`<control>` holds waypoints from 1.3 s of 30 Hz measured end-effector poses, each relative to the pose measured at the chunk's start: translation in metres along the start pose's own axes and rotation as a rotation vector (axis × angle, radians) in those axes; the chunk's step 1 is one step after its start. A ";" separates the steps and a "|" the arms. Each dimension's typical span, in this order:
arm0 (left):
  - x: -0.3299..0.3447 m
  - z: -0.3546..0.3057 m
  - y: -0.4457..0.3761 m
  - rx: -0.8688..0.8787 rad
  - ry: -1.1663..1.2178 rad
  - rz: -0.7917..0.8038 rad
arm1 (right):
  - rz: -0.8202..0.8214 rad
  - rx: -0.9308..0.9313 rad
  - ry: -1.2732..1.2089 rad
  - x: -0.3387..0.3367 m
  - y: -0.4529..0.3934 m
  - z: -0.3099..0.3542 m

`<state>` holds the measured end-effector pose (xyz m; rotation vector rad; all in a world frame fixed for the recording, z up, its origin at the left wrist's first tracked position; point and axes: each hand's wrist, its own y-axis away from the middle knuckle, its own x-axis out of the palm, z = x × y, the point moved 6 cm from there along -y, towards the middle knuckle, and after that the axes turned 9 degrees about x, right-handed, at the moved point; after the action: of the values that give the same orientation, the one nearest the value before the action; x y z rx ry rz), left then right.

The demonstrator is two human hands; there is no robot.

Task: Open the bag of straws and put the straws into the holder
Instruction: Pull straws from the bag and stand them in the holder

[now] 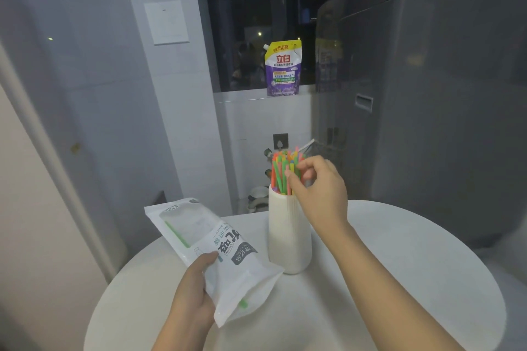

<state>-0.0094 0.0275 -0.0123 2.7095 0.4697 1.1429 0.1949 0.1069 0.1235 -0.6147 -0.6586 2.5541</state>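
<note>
Basically, right hand (pixel 316 185) pinches the straws (pixel 285 171) standing in the holder (pixel 288 234), prob. settling them upright. Left hand (pixel 194 291) grips the bag (pixel 216 251) near its open end, tilted above the table (pixel 399 279), just left of the holder. Bag's white w/ a clear window, nearly flat; 1 green straw (pixel 176 234) shows inside.

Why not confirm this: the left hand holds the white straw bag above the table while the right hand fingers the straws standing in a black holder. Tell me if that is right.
One detail is wrong: the holder is white, not black, as the head view shows. The rest stands: the left hand holds the straw bag above the table, and the right hand fingers the straws standing in it.
</note>
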 end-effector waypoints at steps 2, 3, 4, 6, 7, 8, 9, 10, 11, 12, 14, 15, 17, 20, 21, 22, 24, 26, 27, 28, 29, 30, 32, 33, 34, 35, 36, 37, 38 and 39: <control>-0.002 -0.002 0.000 0.006 0.010 0.005 | 0.002 -0.036 -0.037 0.004 0.000 0.004; -0.002 -0.003 0.000 0.006 0.012 0.008 | 0.011 -0.056 -0.034 0.006 0.001 0.004; -0.002 -0.004 0.000 0.007 0.013 0.010 | 0.024 -0.071 -0.019 0.008 0.002 0.004; -0.002 -0.005 -0.001 0.012 0.007 0.008 | 0.043 -0.072 -0.008 0.011 0.005 0.003; -0.002 -0.006 -0.001 0.012 0.005 0.006 | 0.041 -0.066 -0.022 0.009 0.006 0.002; -0.003 -0.006 -0.001 0.009 0.002 0.002 | 0.036 -0.062 -0.040 0.008 0.008 0.002; -0.003 -0.006 -0.002 0.006 0.000 0.001 | 0.031 -0.062 -0.058 0.006 0.010 0.003; -0.003 -0.006 -0.002 0.005 0.005 0.000 | 0.029 -0.070 -0.076 0.004 0.014 0.004; -0.004 -0.007 -0.002 0.006 0.013 -0.004 | 0.033 -0.079 -0.098 0.003 0.020 0.006; -0.004 -0.008 -0.002 0.009 0.025 -0.012 | 0.043 -0.086 -0.120 0.004 0.027 0.006; -0.006 -0.009 -0.003 0.011 0.047 -0.033 | 0.093 -0.078 -0.153 0.009 0.043 0.004; -0.006 -0.010 -0.004 0.018 0.059 -0.038 | 0.141 -0.058 -0.163 0.013 0.052 0.001; -0.006 -0.013 -0.005 0.051 0.089 -0.041 | 0.261 -0.001 -0.169 0.026 0.069 -0.007; -0.004 -0.021 -0.004 0.188 0.087 -0.043 | 0.398 0.179 -0.201 0.041 0.085 -0.024; -0.003 -0.025 -0.004 0.255 0.081 -0.045 | 0.437 0.271 -0.210 0.045 0.090 -0.031; -0.002 -0.030 -0.004 0.328 0.059 -0.046 | 0.483 0.365 -0.204 0.049 0.095 -0.039; 0.000 -0.038 -0.002 0.485 -0.014 -0.040 | 0.628 0.567 -0.210 0.060 0.106 -0.053; 0.006 -0.046 0.001 0.624 -0.090 0.000 | 0.822 0.837 -0.388 0.073 0.121 -0.060; 0.010 -0.049 0.003 0.685 -0.128 0.022 | 0.903 0.973 -0.526 0.078 0.128 -0.061; 0.014 -0.051 0.005 0.734 -0.165 0.039 | 0.958 1.086 -0.649 0.082 0.133 -0.060; 0.016 -0.052 0.006 0.772 -0.199 0.048 | 0.992 1.167 -0.733 0.084 0.137 -0.059; 0.018 -0.052 0.006 0.796 -0.223 0.049 | 1.015 1.217 -0.788 0.087 0.138 -0.059; 0.020 -0.049 0.004 0.807 -0.246 0.034 | 1.050 1.254 -0.834 0.091 0.141 -0.057; 0.019 -0.048 0.002 0.806 -0.252 0.027 | 1.068 1.258 -0.835 0.092 0.143 -0.057; 0.019 -0.047 0.001 0.808 -0.257 0.026 | 1.085 1.252 -0.825 0.093 0.144 -0.057; 0.019 -0.047 -0.001 0.815 -0.262 0.027 | 1.099 1.244 -0.813 0.093 0.144 -0.056; 0.019 -0.047 -0.002 0.826 -0.271 0.030 | 1.112 1.238 -0.808 0.093 0.144 -0.056; 0.020 -0.049 -0.002 0.842 -0.286 0.034 | 1.120 1.238 -0.816 0.093 0.144 -0.055; 0.020 -0.049 -0.002 0.855 -0.299 0.038 | 1.121 1.242 -0.836 0.093 0.144 -0.055; 0.020 -0.049 -0.003 0.863 -0.306 0.041 | 1.118 1.239 -0.856 0.093 0.143 -0.055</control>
<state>-0.0318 0.0384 0.0346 3.5308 1.0516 0.5660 0.1063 0.0586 -0.0239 0.8082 1.4651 3.3214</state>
